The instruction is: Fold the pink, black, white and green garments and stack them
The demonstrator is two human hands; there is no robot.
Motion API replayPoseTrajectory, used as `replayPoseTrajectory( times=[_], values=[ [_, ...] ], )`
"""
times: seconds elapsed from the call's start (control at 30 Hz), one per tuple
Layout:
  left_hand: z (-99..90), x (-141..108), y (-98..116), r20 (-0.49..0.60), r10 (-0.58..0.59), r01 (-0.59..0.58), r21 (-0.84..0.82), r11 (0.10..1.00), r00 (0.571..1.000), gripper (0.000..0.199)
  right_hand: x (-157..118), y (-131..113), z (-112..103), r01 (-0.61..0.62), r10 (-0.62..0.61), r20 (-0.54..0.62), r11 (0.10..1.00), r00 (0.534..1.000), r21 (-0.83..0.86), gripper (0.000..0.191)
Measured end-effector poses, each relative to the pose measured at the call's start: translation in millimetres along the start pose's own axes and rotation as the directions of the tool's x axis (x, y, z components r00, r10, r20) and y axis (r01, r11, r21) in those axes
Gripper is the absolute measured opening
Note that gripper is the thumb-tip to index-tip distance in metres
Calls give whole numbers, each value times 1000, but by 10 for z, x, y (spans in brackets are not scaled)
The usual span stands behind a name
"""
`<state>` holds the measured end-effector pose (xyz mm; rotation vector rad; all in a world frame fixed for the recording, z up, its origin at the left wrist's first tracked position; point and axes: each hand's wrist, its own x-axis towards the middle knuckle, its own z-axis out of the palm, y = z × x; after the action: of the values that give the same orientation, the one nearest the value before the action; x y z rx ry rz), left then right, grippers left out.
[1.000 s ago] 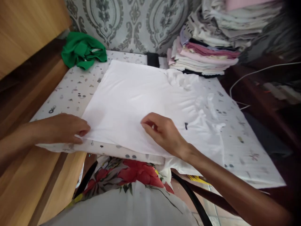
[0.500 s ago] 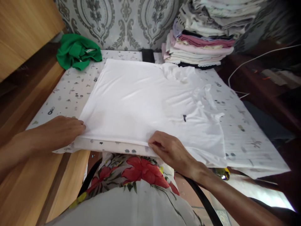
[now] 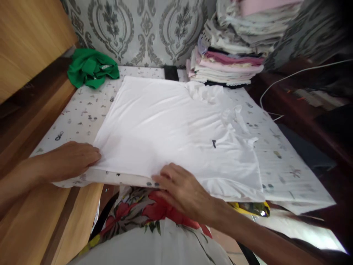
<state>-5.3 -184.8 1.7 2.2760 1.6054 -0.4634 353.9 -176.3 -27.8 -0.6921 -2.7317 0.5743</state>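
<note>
A white shirt (image 3: pixel 154 125) with frilled trim and a small dark print lies spread flat, its frilled parts toward the right. My left hand (image 3: pixel 74 158) is closed at its near left corner, fingertips pinching the cloth. At the near edge, my right hand (image 3: pixel 182 189) touches the shirt with its fingertips. The thumb of that hand stands apart from the fingers, lower, over the table's front edge. Beneath the shirt is a white cloth (image 3: pixel 79 125) with small printed figures, covering the table.
A crumpled green garment (image 3: pixel 92 68) lies at the back left. A tall stack of folded clothes (image 3: pixel 228 62) stands at the back right, beside a small black item (image 3: pixel 171 73). Wooden furniture (image 3: pixel 33 44) borders the left side. A white cable (image 3: pixel 298 73) hangs at the right.
My right hand has slid left along the shirt's near edge, and its thumb and fingers have parted. My left hand stays at the corner. The view has shifted slightly.
</note>
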Motion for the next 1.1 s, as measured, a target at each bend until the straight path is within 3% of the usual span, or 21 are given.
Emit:
replayPoseTrajectory(
  times=[0.1, 0.23, 0.33, 0.47, 0.57, 0.67, 0.77, 0.87, 0.97, 1.03, 1.1],
  values=[
    [-123, 9, 90, 141, 17, -18, 5, 1000, 990, 20, 49, -48, -88, -20, 6, 115, 992, 993, 124, 14],
    [-411, 102, 280, 149, -24, 17, 44, 999, 989, 15, 168, 93, -80, 6, -7, 6, 987, 1000, 159, 18],
    [-556, 338, 481, -40, 14, -16, -55, 998, 999, 18, 343, 230, -11, 85, -82, -38, 993, 996, 85, 21],
    [-493, 929, 683, -382, 49, -172, -293, 940, 923, 42, 534, 277, 42, 137, -138, 55, 990, 989, 26, 20],
    [-367, 1362, 547, -375, -35, -85, -300, 950, 926, 63, 564, 288, 31, 193, -193, 142, 981, 971, 13, 16],
    [-315, 1585, 130, -300, -218, 143, -251, 957, 929, 70, 506, 393, -49, 204, -209, 110, 977, 972, 55, 19],
    [-349, 1657, -310, -274, -435, 381, -230, 895, 857, 73, 469, 699, -241, 83, -82, -18, 995, 996, 57, 28],
    [-433, 1784, -519, -335, -429, 377, -209, 902, 839, 76, 523, 1232, -554, -167, 159, -103, 983, 982, -76, 34],
    [-587, 2067, -510, -434, -276, 226, -163, 960, 858, 72, 595, 1837, -905, -516, 463, -240, 815, 854, -265, 39],
    [-750, 2324, -489, -449, -215, 185, -111, 976, 867, 68, 621, 2166, -1094, -631, 575, -262, 685, 775, -363, 44],
    [-947, 2600, -517, -439, -219, 214, -61, 975, 872, 62, 636, 2400, -1215, -669, 639, -235, 612, 733, -422, 48]
  ],
)
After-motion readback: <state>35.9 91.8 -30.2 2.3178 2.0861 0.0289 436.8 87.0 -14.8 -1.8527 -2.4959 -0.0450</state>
